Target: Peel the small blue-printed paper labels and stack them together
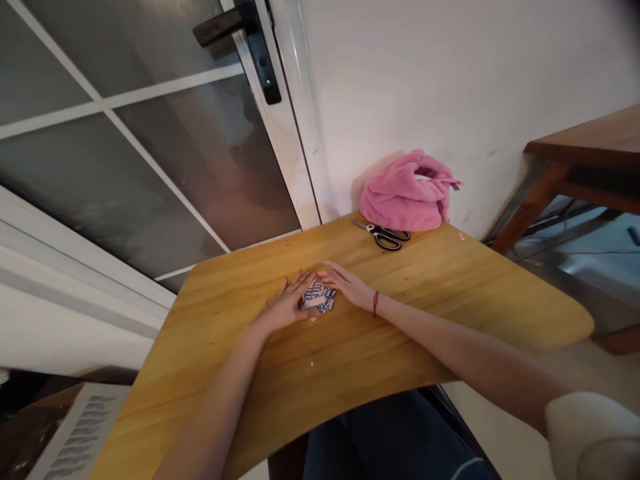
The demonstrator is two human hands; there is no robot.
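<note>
A small heap of white paper pieces with dark blue outlines (319, 297) lies on the wooden table, with pieces overlapping at various angles. My left hand (290, 303) curves around the heap's left side, fingers spread and thumb along the near edge. From the right, my right hand (347, 283) reaches over the far edge of the heap with its fingers stretched out. Both hands rest close to the pieces or touch them, and neither grips one. Part of the heap is hidden under the fingers.
Black-handled scissors (387, 237) lie near the far edge, beside a pink plush bag (407, 193) against the wall. A glazed door (200, 153) with a black handle (250, 40) borders the table (450, 287) at the far left. Another wooden table (590, 143) stands at the right.
</note>
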